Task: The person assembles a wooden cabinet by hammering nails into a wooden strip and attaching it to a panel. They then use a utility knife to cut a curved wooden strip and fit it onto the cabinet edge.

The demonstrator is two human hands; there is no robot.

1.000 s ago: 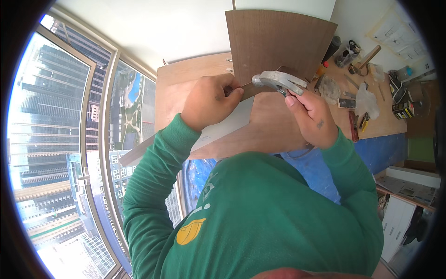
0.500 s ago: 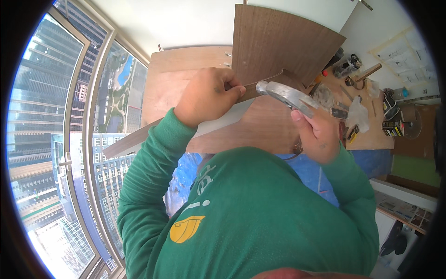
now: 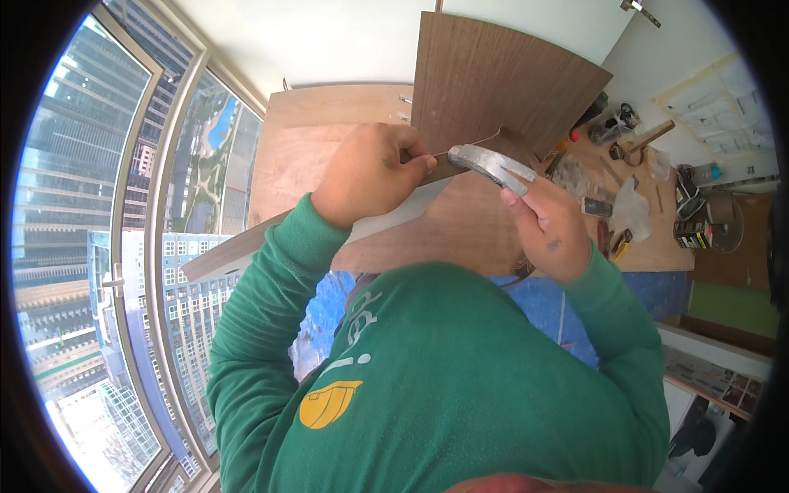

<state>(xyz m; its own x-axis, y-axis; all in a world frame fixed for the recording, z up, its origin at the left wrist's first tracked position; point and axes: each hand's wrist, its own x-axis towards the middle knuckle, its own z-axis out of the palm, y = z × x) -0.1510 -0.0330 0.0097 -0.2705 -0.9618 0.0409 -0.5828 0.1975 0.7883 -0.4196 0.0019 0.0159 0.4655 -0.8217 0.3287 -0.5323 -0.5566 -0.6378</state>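
Note:
A long narrow board (image 3: 400,207) with a white face lies at a slant in front of me. Along its upper edge runs a brown wood-grain edging strip (image 3: 238,253), whose far end curls up loose past the hammer. My left hand (image 3: 370,174) is closed, thumb and finger pinching at this strip. In my right hand (image 3: 557,232) is a claw hammer (image 3: 491,166); its metal head meets or nearly meets the strip just right of my left fingertips. Most of the handle is hidden by the hand.
Behind stands a brown wood-grain panel (image 3: 501,78) on the plywood worktop (image 3: 288,119). At right lie a clear plastic bag (image 3: 631,209), a yellow-and-black cutter (image 3: 622,244), a tape roll (image 3: 726,223) and other tools. Tall windows (image 3: 140,271) line the left; blue sheeting (image 3: 538,308) lies below.
The hammer head has shifted slightly left and turned flatter over the strip. My right hand has moved a little left with it. My left hand stays almost in place.

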